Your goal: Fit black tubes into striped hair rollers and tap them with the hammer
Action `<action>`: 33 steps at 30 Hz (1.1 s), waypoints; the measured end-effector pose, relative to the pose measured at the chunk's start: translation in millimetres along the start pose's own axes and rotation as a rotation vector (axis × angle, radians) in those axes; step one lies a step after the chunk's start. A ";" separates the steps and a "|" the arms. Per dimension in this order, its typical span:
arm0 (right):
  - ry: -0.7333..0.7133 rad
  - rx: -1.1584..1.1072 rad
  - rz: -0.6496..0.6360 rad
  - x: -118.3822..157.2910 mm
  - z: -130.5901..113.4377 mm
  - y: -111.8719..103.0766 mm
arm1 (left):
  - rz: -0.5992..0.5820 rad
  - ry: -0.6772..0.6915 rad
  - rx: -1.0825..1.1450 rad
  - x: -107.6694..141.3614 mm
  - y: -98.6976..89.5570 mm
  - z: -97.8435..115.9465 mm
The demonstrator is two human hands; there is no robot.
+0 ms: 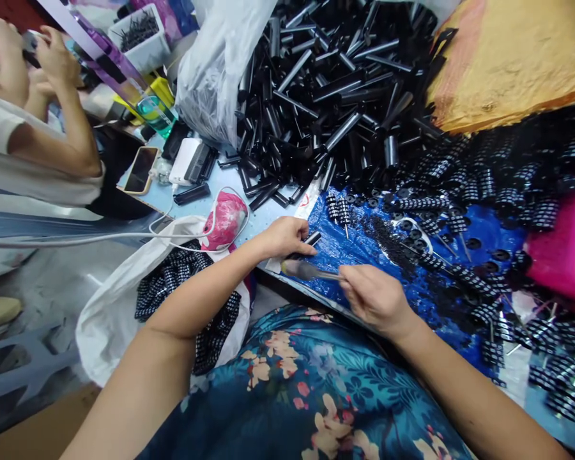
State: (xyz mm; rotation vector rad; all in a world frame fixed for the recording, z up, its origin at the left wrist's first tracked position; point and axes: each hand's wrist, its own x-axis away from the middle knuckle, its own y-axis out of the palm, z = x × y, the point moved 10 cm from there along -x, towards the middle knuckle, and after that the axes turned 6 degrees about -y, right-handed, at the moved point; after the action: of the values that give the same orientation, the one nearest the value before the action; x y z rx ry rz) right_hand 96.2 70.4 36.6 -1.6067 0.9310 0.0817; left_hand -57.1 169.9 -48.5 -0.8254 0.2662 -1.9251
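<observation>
My left hand (pixel 286 236) is at the table's front edge, its fingers closed around a short shiny black tube (pixel 312 239). Just to the right, my right hand (pixel 374 295) grips the thin metal shaft of a tool (pixel 306 271), whose blurred, thicker end points left, close below the tube. Beyond my hands, two black pieces with white markings (pixel 338 209) and thin metal pins lie on a blue plastic sheet (pixel 326 281). A large heap of black tubes (pixel 335 89) is spread behind them.
A white sack (pixel 96 326) of patterned black pieces stands at lower left, with a cable crossing above it. Patterned pieces (pixel 483 179) and a pink container (pixel 565 249) are at right. At upper left, a person's arm (pixel 71 121) is beside a phone (pixel 141 170).
</observation>
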 end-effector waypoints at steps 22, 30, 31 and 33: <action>0.114 0.119 -0.156 13.0 56.1 -11.7 | 0.457 -0.157 -0.948 18.9 -87.2 -4.0; 0.274 0.554 -0.333 -11.8 182.2 -40.3 | 0.668 -0.090 -0.736 44.6 -98.4 15.1; 0.256 0.531 -0.391 -14.2 191.3 -33.5 | 0.665 -0.076 -0.587 52.3 -93.9 14.7; 0.219 0.461 -0.443 -16.0 197.8 -26.2 | 0.560 -0.082 -0.157 63.0 -75.1 3.2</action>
State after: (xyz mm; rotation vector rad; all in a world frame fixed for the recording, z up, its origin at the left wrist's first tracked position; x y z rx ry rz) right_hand 186.4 247.2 10.3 -1.3646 0.6728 -0.5863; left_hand -126.0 153.3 19.3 -0.8248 0.5423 -1.3561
